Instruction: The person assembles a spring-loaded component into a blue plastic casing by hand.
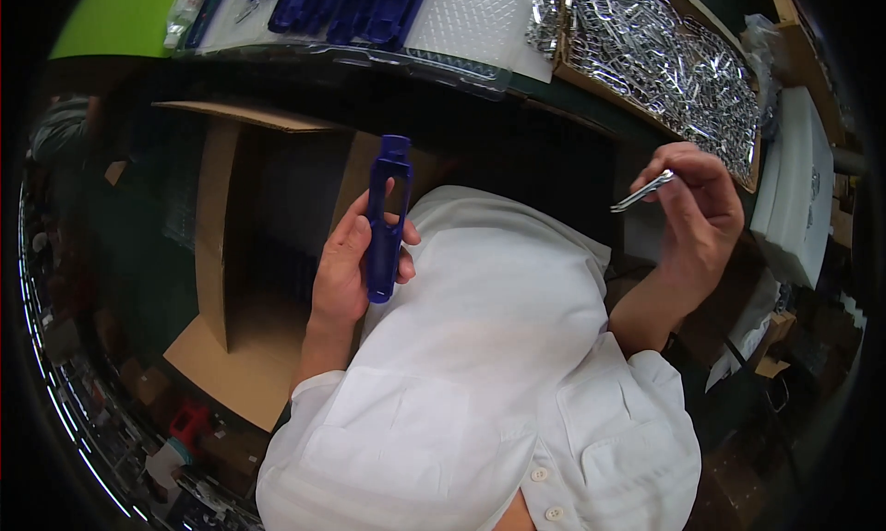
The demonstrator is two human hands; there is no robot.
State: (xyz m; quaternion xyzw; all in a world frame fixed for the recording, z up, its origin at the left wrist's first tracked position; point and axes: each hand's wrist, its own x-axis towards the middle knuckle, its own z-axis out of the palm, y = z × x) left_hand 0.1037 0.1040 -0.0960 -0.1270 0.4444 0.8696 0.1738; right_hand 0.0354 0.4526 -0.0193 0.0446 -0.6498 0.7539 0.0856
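Upright in my left hand (340, 271) is a long dark blue plastic housing (381, 263), with an opening along its middle and a narrower top end. My thumb lies along its left side, and fingertips show at its right edge. Raised off to the right, my right hand (701, 208) pinches a small, thin, shiny metal clip (633, 198) between thumb and fingers. The clip points down and left, well apart from the housing. Its exact kind is hard to make out. Behind that hand is a cardboard tray (604, 114) heaped with bent metal clips (646, 56).
On the bench at the top, several blue plastic housings (346, 10) lie beside a clear textured plastic sheet (471, 19). An open cardboard box (214, 231) stands at the left, with dark contents. White foam blocks (801, 190) stand at the right, near the tray.
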